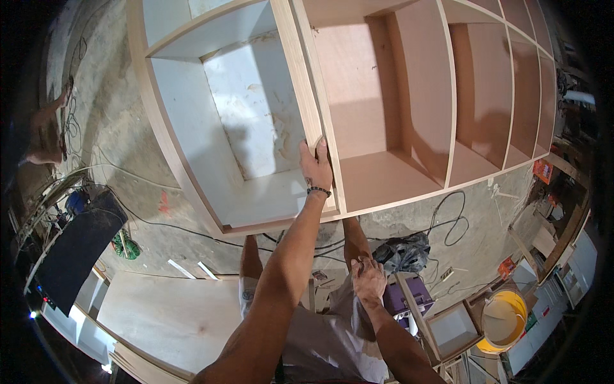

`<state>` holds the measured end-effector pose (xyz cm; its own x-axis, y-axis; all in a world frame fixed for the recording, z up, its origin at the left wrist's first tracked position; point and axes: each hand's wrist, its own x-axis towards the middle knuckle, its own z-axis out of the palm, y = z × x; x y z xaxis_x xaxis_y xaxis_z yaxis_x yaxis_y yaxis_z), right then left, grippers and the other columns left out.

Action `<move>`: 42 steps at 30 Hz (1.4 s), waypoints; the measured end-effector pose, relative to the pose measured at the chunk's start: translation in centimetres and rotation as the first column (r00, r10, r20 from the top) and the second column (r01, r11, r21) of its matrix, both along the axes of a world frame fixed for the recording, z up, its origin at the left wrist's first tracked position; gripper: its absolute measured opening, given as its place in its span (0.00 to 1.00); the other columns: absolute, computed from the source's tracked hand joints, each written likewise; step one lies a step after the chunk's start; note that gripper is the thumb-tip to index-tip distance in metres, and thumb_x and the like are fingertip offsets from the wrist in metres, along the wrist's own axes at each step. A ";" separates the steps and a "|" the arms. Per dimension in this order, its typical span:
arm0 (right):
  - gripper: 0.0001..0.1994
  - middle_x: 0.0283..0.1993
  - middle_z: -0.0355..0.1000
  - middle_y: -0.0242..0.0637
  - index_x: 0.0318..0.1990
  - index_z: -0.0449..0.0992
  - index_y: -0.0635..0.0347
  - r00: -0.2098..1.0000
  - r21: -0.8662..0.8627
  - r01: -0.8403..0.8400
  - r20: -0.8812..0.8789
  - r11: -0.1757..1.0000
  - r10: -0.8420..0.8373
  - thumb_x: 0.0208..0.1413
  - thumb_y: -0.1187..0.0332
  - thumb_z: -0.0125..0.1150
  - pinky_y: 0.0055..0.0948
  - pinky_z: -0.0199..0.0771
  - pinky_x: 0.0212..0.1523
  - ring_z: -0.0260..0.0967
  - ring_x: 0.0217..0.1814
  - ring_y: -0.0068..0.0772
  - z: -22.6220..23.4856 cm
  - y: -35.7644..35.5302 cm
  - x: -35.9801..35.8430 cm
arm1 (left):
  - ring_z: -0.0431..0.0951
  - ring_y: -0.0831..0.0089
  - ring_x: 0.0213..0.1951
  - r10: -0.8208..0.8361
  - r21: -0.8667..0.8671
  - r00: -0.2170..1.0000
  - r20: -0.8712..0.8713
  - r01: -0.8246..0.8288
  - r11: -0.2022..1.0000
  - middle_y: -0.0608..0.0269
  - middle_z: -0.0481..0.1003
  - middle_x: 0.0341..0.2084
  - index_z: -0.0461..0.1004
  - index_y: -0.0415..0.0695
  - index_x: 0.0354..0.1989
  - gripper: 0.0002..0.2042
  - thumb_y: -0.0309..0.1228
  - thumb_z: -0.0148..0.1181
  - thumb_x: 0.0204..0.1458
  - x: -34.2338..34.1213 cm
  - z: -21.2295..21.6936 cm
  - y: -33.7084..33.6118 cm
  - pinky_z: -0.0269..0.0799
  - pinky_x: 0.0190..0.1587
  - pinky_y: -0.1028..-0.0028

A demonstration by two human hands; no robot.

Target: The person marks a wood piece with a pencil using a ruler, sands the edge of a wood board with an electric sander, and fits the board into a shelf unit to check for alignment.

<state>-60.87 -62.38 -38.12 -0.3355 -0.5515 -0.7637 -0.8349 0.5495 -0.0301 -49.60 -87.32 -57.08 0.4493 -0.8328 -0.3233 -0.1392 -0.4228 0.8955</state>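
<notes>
My left hand (316,168), with a dark bead bracelet at the wrist, is closed over the pale wooden edge strip (295,77) where two cabinet carcasses meet side by side. Left of it is a white-lined cabinet (192,115) with a pale wood front frame and smeared, stained marks inside. On the other side stands a pinkish-brown cabinet (361,83) divided into several open compartments. My right hand (369,280) rests on my right knee, fingers loosely apart, holding nothing; pale dust marks its knuckles.
A yellow bucket (503,320), a purple case (409,294) and a black plastic bag (404,251) are at the lower right. Black cables (173,224) cross the concrete floor. A pale panel (173,313) lies lower left. Another person's bare leg (48,131) shows far left.
</notes>
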 end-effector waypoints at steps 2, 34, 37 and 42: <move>0.22 0.52 0.80 0.45 0.52 0.82 0.57 1.000 -0.018 -0.003 -0.004 1.000 0.003 0.68 0.48 0.53 0.51 0.73 0.59 0.74 0.56 0.55 -0.1 0.2 0.0 | 0.79 0.58 0.37 -0.003 0.011 1.000 -0.031 0.004 1.000 0.49 0.79 0.34 0.70 0.35 0.44 0.23 0.48 0.60 0.67 0.1 -0.2 -0.3 0.74 0.44 0.59; 0.26 0.58 0.77 0.48 0.55 0.81 0.56 0.997 0.065 0.069 0.032 0.995 -0.071 0.70 0.44 0.49 0.56 0.70 0.63 0.72 0.61 0.58 -0.5 0.2 -1.3 | 0.82 0.70 0.43 -0.543 0.261 0.572 -0.615 0.798 0.544 0.54 0.83 0.45 0.69 0.35 0.62 0.22 0.23 0.66 0.59 8.3 1.4 6.5 0.78 0.48 0.66; 0.25 0.55 0.78 0.47 0.53 0.81 0.57 1.000 0.021 0.024 0.010 0.999 -0.025 0.70 0.45 0.50 0.54 0.71 0.60 0.73 0.58 0.56 -0.5 0.4 -0.9 | 0.82 0.73 0.45 -0.494 0.285 0.648 -0.579 0.729 0.622 0.57 0.83 0.44 0.73 0.35 0.57 0.16 0.25 0.63 0.63 8.2 0.8 5.8 0.79 0.49 0.69; 0.24 0.51 0.80 0.45 0.50 0.82 0.57 1.000 -0.002 0.005 -0.021 1.000 -0.005 0.69 0.46 0.51 0.52 0.73 0.57 0.74 0.55 0.54 -0.5 1.0 -0.4 | 0.83 0.74 0.42 -0.428 0.205 0.691 -0.582 0.634 0.745 0.57 0.85 0.40 0.76 0.34 0.55 0.14 0.26 0.64 0.63 7.8 1.0 5.8 0.81 0.44 0.68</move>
<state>-61.31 -61.34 -38.65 -0.3536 -0.5516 -0.7554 -0.8329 0.5533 -0.0142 -41.79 -81.49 -56.04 -0.3298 -0.6477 -0.6868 -0.0546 -0.7132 0.6988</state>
